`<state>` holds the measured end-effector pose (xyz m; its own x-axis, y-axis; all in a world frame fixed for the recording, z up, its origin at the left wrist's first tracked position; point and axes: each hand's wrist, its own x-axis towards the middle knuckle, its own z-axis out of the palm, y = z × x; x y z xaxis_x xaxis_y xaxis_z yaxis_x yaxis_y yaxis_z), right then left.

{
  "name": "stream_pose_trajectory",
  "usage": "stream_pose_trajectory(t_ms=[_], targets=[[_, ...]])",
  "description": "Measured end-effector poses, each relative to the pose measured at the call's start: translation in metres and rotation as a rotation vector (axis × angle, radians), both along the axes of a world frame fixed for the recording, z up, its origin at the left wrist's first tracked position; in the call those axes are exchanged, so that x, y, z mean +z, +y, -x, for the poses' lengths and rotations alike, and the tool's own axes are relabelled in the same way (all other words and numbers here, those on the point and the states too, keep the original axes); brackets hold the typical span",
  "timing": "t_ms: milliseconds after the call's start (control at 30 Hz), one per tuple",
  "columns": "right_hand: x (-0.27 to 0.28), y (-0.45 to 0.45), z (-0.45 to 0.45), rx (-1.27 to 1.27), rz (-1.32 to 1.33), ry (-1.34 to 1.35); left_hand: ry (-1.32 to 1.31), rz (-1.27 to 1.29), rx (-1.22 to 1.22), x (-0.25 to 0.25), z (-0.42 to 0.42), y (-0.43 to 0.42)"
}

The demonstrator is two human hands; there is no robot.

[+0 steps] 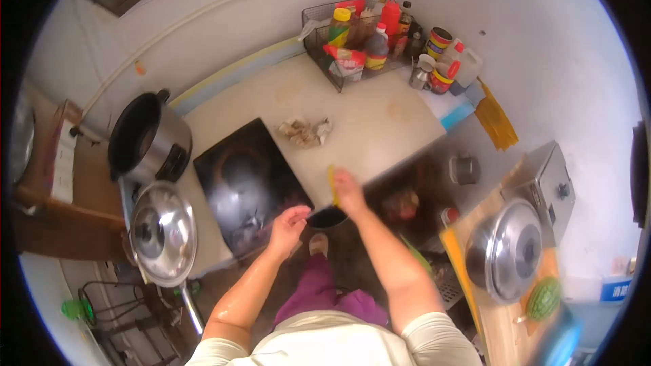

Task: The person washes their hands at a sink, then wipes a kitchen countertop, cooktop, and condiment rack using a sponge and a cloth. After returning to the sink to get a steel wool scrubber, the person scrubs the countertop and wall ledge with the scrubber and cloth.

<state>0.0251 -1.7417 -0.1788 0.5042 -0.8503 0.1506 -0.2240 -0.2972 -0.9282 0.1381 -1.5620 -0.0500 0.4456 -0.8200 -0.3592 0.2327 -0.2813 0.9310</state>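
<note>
While right hand (348, 191) holds yellow strip (333, 186), crumpled heap (304, 133) lies near.

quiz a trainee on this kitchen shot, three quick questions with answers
1. Which hand holds the yellow item?
2. True or false: a pan sits on the cooktop.
3. Fill in: the bottles at the back of the counter stand in a wire ____.

Key: 1. The right hand. 2. False. 3. Basket.
</note>
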Motion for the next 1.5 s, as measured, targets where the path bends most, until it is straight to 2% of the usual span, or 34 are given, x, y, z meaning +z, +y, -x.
stream_pose_trajectory(t_ms=[67, 133, 233, 267, 300, 333, 400, 467, 500, 567, 600, 700, 767, 833, 900, 967, 1000, 1067, 1200, 1300, 1433, 1500], targets=[[0.031, -0.009, -0.025, 0.229, -0.018, 0.366, -0.061, 0.014, -0.028, -0.017, -0.011, -0.038], [0.067, -0.022, -0.045, 0.45, 0.127, 0.68, -0.082, -0.026, -0.079, -0.02, -0.023, -0.075], [0.026, -0.021, -0.06, 0.289, 0.405, 0.239, -0.214, -0.027, -0.127, -0.021, -0.04, -0.12], [0.011, -0.021, -0.061, 0.326, 0.425, 0.337, -0.252, -0.04, -0.139, -0.024, -0.045, -0.134], [-0.001, -0.025, -0.061, 0.369, 0.449, 0.432, -0.355, 0.05, -0.099, -0.033, -0.049, -0.149], [-0.015, -0.032, -0.061, 0.415, 0.473, 0.525, -0.541, 0.05, -0.085, -0.04, -0.055, -0.164], [0.018, -0.088, -0.051, 0.159, 0.315, 0.493, -0.91, 0.04, -0.093, -0.042, -0.068, -0.197], [0.0, -0.166, -0.023, -0.036, 0.489, 0.479, -1.046, -0.044, -0.074, -0.048, -0.082, -0.225], [-0.015, -0.212, -0.003, -0.062, 0.533, 0.575, -1.122, -0.076, -0.055, -0.051, -0.09, -0.242], [-0.036, -0.306, 0.051, -0.161, 0.155, 0.305, -1.358, -0.245, -0.067, -0.057, -0.098, -0.267], [-0.034, -0.333, 0.075, -0.207, 0.592, 0.987, -1.471, -0.333, -0.081, -0.059, -0.1, -0.272], [-0.018, -0.338, 0.083, -0.303, 0.491, 1.064, -1.38, -0.7, -0.09, -0.089, -0.104, -0.286], [-0.028, -0.279, 0.057, -0.087, 0.569, 0.677, -1.369, -0.752, -0.109, -0.097, -0.101, -0.292], [0.034, -0.229, 0.012, 0.269, 0.316, 0.824, -1.38, -0.768, -0.122, -0.104, -0.1, -0.292], [-0.007, -0.27, 0.006, 0.074, -0.348, -0.091, -1.351, -0.712, -0.1, -0.102, -0.103, -0.292], [0.013, -0.335, 0.021, -0.018, 0.358, 0.8, -1.33, -0.684, -0.084, -0.102, -0.1, -0.291], [0.008, -0.354, 0.042, -0.103, 0.497, 0.736, -1.334, -0.677, -0.088, -0.101, -0.101, -0.291], [0.013, -0.344, 0.065, -0.19, 0.441, 0.903, -1.348, -0.665, -0.099, -0.099, -0.105, -0.292], [0.035, -0.249, 0.042, 0.231, 0.28, 0.945, -1.368, -0.631, -0.132, -0.108, -0.106, -0.289], [0.022, -0.298, 0.013, 0.192, 0.38, 0.942, -1.379, -0.608, -0.144, -0.105, -0.105, -0.289], [-0.009, -0.364, 0.072, -0.259, 0.47, 0.843, -1.357, -0.646, -0.156, -0.105, -0.106, -0.289], [-0.015, -0.363, 0.138, -0.32, 0.399, 0.931, -1.356, -0.648, -0.156, -0.102, -0.106, -0.289]])
